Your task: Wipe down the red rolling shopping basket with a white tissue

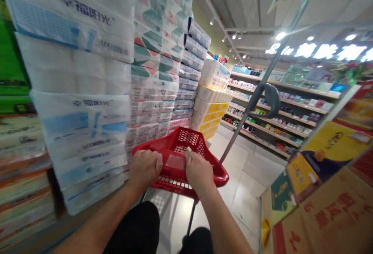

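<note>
From the head camera, I look down a bright shop aisle with a pale tiled floor. On my left rise tall stacks of wrapped paper packs; farther along stand yellow-and-white packs. Stocked shelves line the back, and cardboard boxes fill the lower right. The red cart is straight ahead, its handle crossing in front of my dark-clad legs.

My left hand is curled over the left part of the handle, and my right hand is clenched around the right part. A small pale bit shows by my right thumb; I can't tell what it is.

To guide the cart well, I'd push evenly with both fists, wrists level, so it runs straight. The left rim lies near the packs, and a slanting pole shows just beside the right corner, whether touching or not I can't tell; small corrections at the handle seem wiser than a sharp swing.
</note>
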